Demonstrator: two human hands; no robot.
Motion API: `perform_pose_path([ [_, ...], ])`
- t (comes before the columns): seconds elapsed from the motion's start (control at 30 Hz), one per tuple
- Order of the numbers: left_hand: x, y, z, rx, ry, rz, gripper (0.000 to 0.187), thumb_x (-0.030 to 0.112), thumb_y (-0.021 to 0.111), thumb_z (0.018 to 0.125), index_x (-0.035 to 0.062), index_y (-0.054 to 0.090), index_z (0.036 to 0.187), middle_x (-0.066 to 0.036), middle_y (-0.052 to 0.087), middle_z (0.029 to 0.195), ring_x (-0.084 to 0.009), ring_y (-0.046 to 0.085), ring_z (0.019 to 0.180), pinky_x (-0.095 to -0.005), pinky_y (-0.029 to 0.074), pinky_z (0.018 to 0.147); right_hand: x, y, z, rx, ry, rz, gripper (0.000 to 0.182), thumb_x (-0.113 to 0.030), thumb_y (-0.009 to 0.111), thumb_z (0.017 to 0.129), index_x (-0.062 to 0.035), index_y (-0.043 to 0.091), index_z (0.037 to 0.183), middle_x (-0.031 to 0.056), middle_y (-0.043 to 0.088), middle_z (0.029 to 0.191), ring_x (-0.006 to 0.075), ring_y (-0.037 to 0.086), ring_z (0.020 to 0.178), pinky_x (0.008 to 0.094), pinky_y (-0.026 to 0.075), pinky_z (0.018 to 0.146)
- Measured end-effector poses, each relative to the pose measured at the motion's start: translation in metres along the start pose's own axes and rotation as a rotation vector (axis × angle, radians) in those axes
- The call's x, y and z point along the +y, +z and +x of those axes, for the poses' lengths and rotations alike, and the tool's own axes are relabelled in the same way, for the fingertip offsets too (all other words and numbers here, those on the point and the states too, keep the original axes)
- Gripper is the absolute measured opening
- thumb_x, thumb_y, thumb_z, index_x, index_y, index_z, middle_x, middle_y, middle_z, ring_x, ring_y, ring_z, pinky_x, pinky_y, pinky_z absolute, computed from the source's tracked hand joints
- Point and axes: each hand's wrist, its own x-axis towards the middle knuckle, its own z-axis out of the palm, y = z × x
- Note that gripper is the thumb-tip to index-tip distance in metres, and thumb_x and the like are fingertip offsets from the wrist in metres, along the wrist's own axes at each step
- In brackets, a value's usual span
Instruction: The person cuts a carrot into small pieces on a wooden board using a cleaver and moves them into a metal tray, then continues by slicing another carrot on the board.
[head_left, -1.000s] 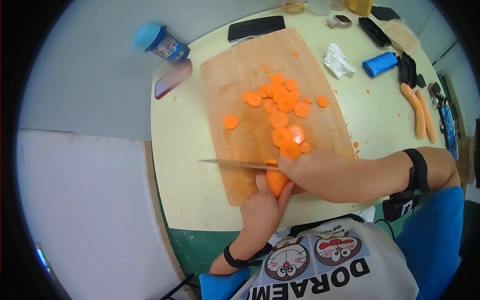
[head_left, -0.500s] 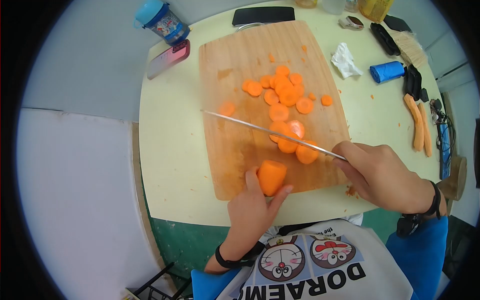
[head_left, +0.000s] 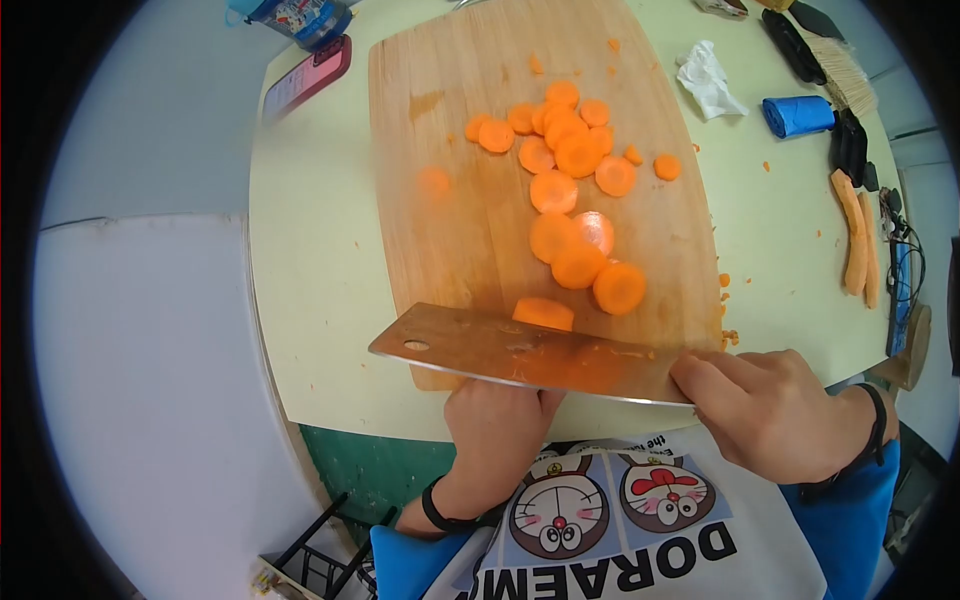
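A broad cleaver [head_left: 530, 352] is gripped in my right hand [head_left: 775, 410], its blade reaching left across the near end of the wooden cutting board [head_left: 450, 250]. Behind the blade, the top of a thick carrot piece [head_left: 543, 313] shows. My left hand [head_left: 495, 430] is at the board's near edge, its fingers hidden by the blade. Several round carrot slices [head_left: 578, 155] lie in an overlapping group on the board, with larger slices [head_left: 578, 262] nearer me. One slice [head_left: 433, 182] sits apart on the left.
A pink phone [head_left: 310, 78] and a blue bottle [head_left: 300, 18] are at the back left. To the right are a crumpled tissue [head_left: 710, 80], a blue roll [head_left: 798, 116], a brush [head_left: 845, 72] and long peeled carrots [head_left: 853, 235]. Orange scraps dot the table.
The cleaver has come down toward me from over the slices, its flat side now showing, and covers my left fingers and most of the carrot piece. The view has shifted slightly.
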Motion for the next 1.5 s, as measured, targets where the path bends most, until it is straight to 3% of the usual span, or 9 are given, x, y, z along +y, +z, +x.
perform_pose_path([
  [0.03, 0.001, 0.000, 0.000, -0.005, -0.004, 0.000, 0.022, 0.028, 0.072, 0.072, 0.0105, 0.065, 0.082, -0.005, 0.060, 0.068, -0.0232, 0.059, 0.057, -0.0321, 0.045, 0.046, -0.001, -0.001, 0.000, -0.008, -0.002, -0.012, 0.034, -0.004, 0.059, 0.065, 0.0013, 0.046, 0.096, 0.0079, 0.050, 0.072, 0.0202, 0.056, 0.051, 0.0311, 0.043, 0.038],
  [0.1, 0.001, -0.001, 0.001, 0.015, 0.006, -0.006, 0.024, 0.018, 0.066, 0.073, 0.0065, 0.063, 0.095, -0.011, 0.062, 0.092, -0.0304, 0.060, 0.080, -0.0374, 0.048, 0.062, -0.002, -0.001, 0.002, 0.001, -0.017, -0.005, 0.034, -0.004, 0.059, 0.065, 0.0014, 0.046, 0.096, 0.0079, 0.050, 0.071, 0.0197, 0.055, 0.050, 0.0310, 0.043, 0.037],
  [0.23, 0.002, -0.002, 0.002, 0.020, 0.021, -0.045, 0.024, 0.014, 0.065, 0.074, 0.0054, 0.062, 0.095, -0.011, 0.062, 0.095, -0.0313, 0.060, 0.084, -0.0381, 0.048, 0.065, -0.001, -0.001, 0.003, -0.013, -0.028, 0.012, 0.033, -0.004, 0.059, 0.065, 0.0016, 0.046, 0.095, 0.0082, 0.050, 0.070, 0.0187, 0.053, 0.047, 0.0306, 0.042, 0.037],
  [0.3, 0.003, -0.003, 0.004, 0.019, 0.001, 0.013, 0.015, 0.019, 0.071, 0.068, 0.0117, 0.067, 0.080, -0.004, 0.061, 0.071, -0.0232, 0.059, 0.057, -0.0325, 0.045, 0.046, -0.001, -0.001, 0.004, -0.017, -0.023, 0.020, 0.033, -0.004, 0.059, 0.065, 0.0017, 0.046, 0.095, 0.0083, 0.050, 0.070, 0.0186, 0.053, 0.047, 0.0305, 0.042, 0.037],
  [0.67, 0.001, -0.005, 0.006, -0.018, 0.003, -0.015, 0.016, 0.019, 0.071, 0.068, 0.0118, 0.067, 0.081, -0.004, 0.061, 0.071, -0.0242, 0.059, 0.058, -0.0339, 0.045, 0.047, 0.000, -0.001, 0.006, -0.083, 0.013, 0.018, 0.032, -0.004, 0.059, 0.065, 0.0015, 0.046, 0.094, 0.0084, 0.050, 0.068, 0.0187, 0.055, 0.046, 0.0306, 0.043, 0.036],
  [0.93, 0.000, -0.005, 0.005, -0.023, -0.008, -0.063, 0.015, 0.014, 0.067, 0.068, 0.0120, 0.067, 0.083, -0.004, 0.062, 0.075, -0.0253, 0.060, 0.065, -0.0359, 0.045, 0.050, -0.004, 0.004, 0.011, -0.029, 0.034, -0.082, 0.020, -0.006, 0.059, 0.067, 0.0007, 0.048, 0.082, 0.0059, 0.046, 0.056, 0.0152, 0.051, 0.041, 0.0292, 0.039, 0.032],
  [1.33, -0.005, 0.000, -0.009, -0.113, 0.047, -0.017, 0.016, 0.015, 0.061, 0.075, 0.0132, 0.064, 0.091, -0.001, 0.060, 0.083, -0.0225, 0.058, 0.074, -0.0364, 0.043, 0.057, -0.013, 0.004, 0.021, -0.039, 0.033, -0.232, 0.018, -0.010, 0.060, 0.066, -0.0020, 0.049, 0.077, 0.0054, 0.042, 0.054, 0.0114, 0.047, 0.039, 0.0266, 0.034, 0.031],
  [1.43, -0.006, 0.001, -0.006, -0.048, 0.099, -0.030, 0.016, 0.017, 0.062, 0.074, 0.0135, 0.064, 0.089, -0.001, 0.060, 0.078, -0.0225, 0.058, 0.067, -0.0352, 0.043, 0.053, -0.013, 0.006, 0.027, -0.071, 0.034, -0.168, 0.018, -0.009, 0.060, 0.066, -0.0016, 0.049, 0.078, 0.0067, 0.046, 0.056, 0.0114, 0.048, 0.039, 0.0262, 0.034, 0.031],
  [1.5, -0.004, 0.001, -0.007, -0.153, 0.051, 0.076, 0.016, 0.018, 0.065, 0.071, 0.0136, 0.064, 0.086, -0.002, 0.059, 0.073, -0.0220, 0.057, 0.056, -0.0328, 0.043, 0.047, -0.012, 0.005, 0.033, -0.091, 0.026, -0.163, 0.017, -0.009, 0.059, 0.067, -0.0015, 0.049, 0.078, 0.0063, 0.046, 0.055, 0.0117, 0.048, 0.039, 0.0262, 0.035, 0.031],
])
